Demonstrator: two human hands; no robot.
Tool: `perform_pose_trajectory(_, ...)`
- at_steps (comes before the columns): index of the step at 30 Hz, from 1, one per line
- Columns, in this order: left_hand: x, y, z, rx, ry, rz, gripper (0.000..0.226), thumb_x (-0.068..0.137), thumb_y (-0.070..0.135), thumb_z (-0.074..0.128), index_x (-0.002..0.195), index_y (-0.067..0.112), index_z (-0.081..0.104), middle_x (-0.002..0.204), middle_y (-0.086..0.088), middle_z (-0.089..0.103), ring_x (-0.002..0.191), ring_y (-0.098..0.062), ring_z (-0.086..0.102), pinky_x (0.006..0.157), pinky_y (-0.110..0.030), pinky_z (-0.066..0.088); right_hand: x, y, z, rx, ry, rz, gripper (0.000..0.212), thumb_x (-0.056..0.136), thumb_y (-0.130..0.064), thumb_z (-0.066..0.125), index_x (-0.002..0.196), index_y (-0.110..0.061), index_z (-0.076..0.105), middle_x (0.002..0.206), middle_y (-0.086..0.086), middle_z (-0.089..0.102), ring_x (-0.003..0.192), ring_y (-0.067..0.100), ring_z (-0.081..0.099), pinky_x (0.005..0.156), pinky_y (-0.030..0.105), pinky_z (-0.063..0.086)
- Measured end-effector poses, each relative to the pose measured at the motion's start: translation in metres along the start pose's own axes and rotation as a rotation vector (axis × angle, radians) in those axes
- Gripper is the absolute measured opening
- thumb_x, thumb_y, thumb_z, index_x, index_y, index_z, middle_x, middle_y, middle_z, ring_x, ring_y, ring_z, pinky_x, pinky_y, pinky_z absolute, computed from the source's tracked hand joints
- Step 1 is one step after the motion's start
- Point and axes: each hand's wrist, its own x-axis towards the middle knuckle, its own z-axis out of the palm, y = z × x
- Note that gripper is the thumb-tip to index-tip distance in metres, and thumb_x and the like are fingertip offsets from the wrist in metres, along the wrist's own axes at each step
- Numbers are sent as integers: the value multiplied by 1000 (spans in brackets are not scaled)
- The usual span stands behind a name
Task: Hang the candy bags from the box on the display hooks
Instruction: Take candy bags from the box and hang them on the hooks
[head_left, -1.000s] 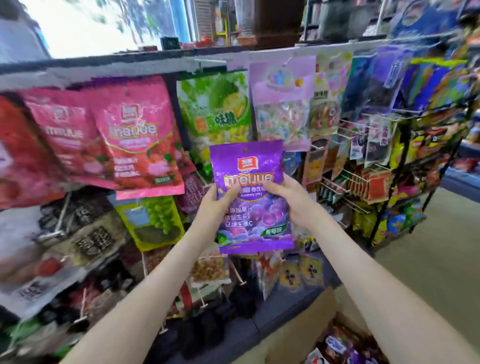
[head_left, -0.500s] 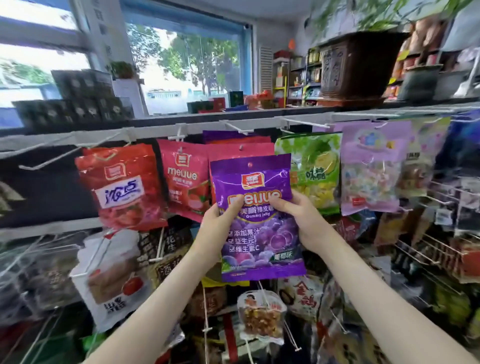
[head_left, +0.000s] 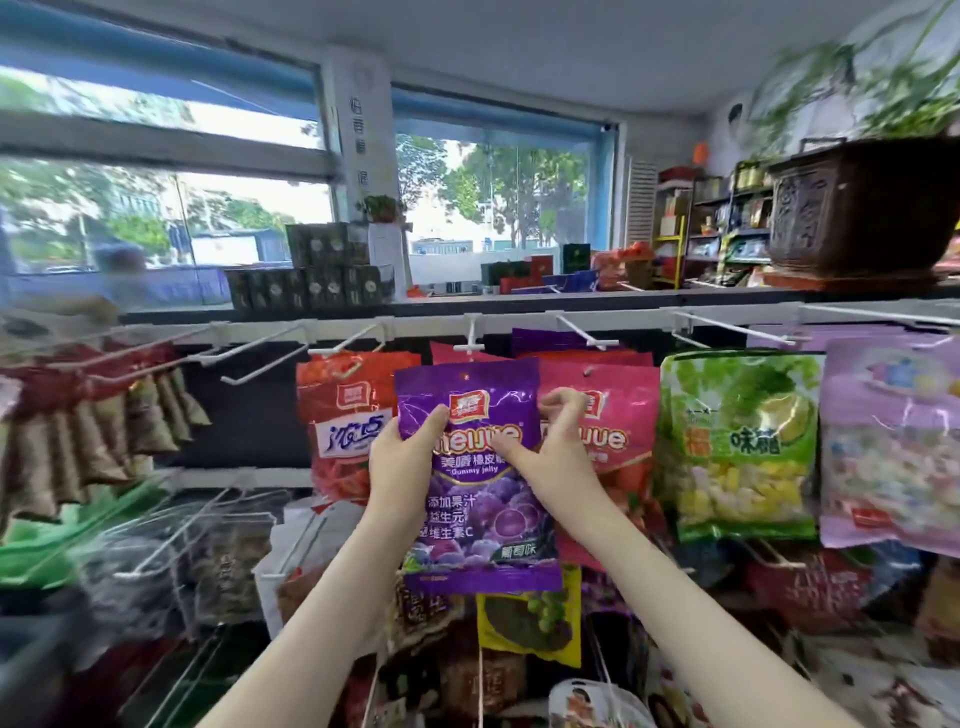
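Note:
A purple grape gummy bag (head_left: 478, 525) is held upright in front of the top row of display hooks. My left hand (head_left: 400, 462) grips its left edge, thumb on the front. My right hand (head_left: 550, 452) pinches its right side near the top, fingers curled. The bag's top edge sits just under a white hook (head_left: 470, 345) on the rail, with its small hang hole below the hook's tip. Pink bags (head_left: 618, 410) of the same brand hang right behind it. The box is out of view.
A red bag (head_left: 337, 415) hangs to the left and a green bag (head_left: 737, 447) and a lilac bag (head_left: 893, 441) to the right. Several bare white hooks (head_left: 260, 358) jut out at the left. More packets fill the lower rows. A large planter (head_left: 857, 208) stands on the shelf top.
The view tilted up. Both hands raised the purple bag toward the top rail, and my right hand moved from the bag's middle to its upper right side.

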Motion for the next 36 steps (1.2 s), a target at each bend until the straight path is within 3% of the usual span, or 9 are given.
perform_pose_trajectory(6,12,1,1,68,9,39,17,86,28,69,94,13,66,90,-14,73,82,-34,71,76,-50,58,3,-2,6,-319,-75,-201,58,96,-14,51,146,-32,25,147,1,19,125,3,27,96,8,17)
perform_pose_trajectory(9,22,1,6,145,10,55,23,85,30,69,97,11,65,90,-12,73,80,-30,71,78,-52,57,8,-2,5,-398,-109,-194,56,99,-14,45,145,-42,28,153,6,11,135,18,29,104,20,25)
perform_pose_trajectory(15,41,-2,8,290,59,137,25,80,41,71,87,17,64,85,-6,72,80,-27,70,78,-54,56,14,-4,5,-414,-123,-147,55,99,-14,45,146,-37,29,146,4,18,106,5,36,85,4,20)
perform_pose_trajectory(22,48,-1,6,529,144,228,27,86,42,65,81,17,56,78,2,65,79,-22,65,74,-40,52,25,5,18,-449,-160,-57,59,99,-15,42,147,-41,20,143,8,15,98,22,52,94,30,43)
perform_pose_trajectory(26,44,-4,10,685,225,438,44,88,22,66,122,5,44,110,-7,56,105,-25,55,85,-33,45,33,6,21,-584,-131,-87,63,97,-13,44,149,-36,16,138,10,19,96,26,54,92,37,46)
perform_pose_trajectory(28,43,-14,6,894,222,668,61,85,16,68,135,2,37,134,-16,45,126,-30,42,105,-37,35,35,5,21,-754,-99,-133,68,96,-19,49,150,-32,11,138,12,19,116,27,41,98,36,39)
perform_pose_trajectory(31,44,-32,-3,1190,68,933,72,78,17,73,141,8,40,148,-19,34,138,-36,32,111,-48,25,35,5,22,-1117,-15,-235,77,92,-30,56,151,-31,6,154,14,2,137,32,14,110,45,20)
perform_pose_trajectory(33,44,-44,-10,1333,-37,951,80,75,24,76,144,14,38,154,-18,26,142,-37,24,112,-52,17,35,10,24,-1225,58,-297,86,85,-30,67,151,-26,12,157,14,-4,143,32,5,114,49,12)
perform_pose_trajectory(36,45,-55,-19,1453,-121,888,91,79,40,71,152,24,18,160,-12,5,147,-30,1,114,-53,1,33,24,24,-1266,182,-357,96,65,-29,84,145,-10,35,151,14,23,137,29,23,110,47,19)
